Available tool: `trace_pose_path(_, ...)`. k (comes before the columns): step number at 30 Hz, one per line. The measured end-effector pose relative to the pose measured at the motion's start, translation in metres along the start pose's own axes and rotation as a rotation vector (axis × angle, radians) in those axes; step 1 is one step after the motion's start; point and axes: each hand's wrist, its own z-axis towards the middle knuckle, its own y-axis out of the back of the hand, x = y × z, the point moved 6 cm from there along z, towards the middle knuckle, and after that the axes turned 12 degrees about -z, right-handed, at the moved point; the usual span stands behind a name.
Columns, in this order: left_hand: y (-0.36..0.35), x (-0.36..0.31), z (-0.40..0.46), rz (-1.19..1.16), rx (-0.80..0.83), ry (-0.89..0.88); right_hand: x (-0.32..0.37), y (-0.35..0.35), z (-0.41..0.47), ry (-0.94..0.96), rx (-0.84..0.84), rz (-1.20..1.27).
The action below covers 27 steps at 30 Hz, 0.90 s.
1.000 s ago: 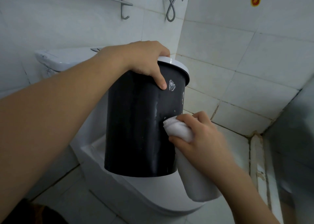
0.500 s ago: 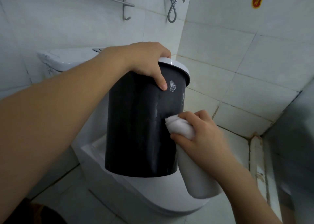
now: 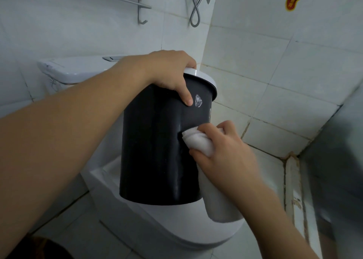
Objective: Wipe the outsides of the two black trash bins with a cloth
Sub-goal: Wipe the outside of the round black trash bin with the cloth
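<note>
Bathroom; right hand (image 3: pixel 225 152) gripping cloth (image 3: pixel 198 142)

Bin (image 3: pixel 153 150) smooth black plastic; cloth (image 3: pixel 198 142) soft white; toilet (image 3: pixel 176 223) glossy ceramic.

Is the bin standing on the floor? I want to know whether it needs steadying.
No, the black bin rests on the closed toilet, with the left hand gripping its rim.

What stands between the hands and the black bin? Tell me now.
Only the folded white cloth, as intended: the right hand presses it against the black cylindrical plastic trash bin. The left hand grips the bin's white rim directly.
</note>
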Motion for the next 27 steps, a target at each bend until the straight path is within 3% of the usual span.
trace_pose_path(9, -0.001, -0.004, 0.000, 0.021, -0.001, -0.007, -0.006, 0.003, 0.013, -0.084, 0.013, 0.100)
trace_pose_path(20, -0.001, -0.003, -0.002, 0.000, 0.017, 0.005, 0.006, -0.007, -0.030, 0.018, 0.066, 0.022)
trace_pose_path(27, 0.000, -0.006, -0.001, 0.051, -0.012, 0.008, 0.000, 0.005, 0.010, -0.070, -0.039, 0.032)
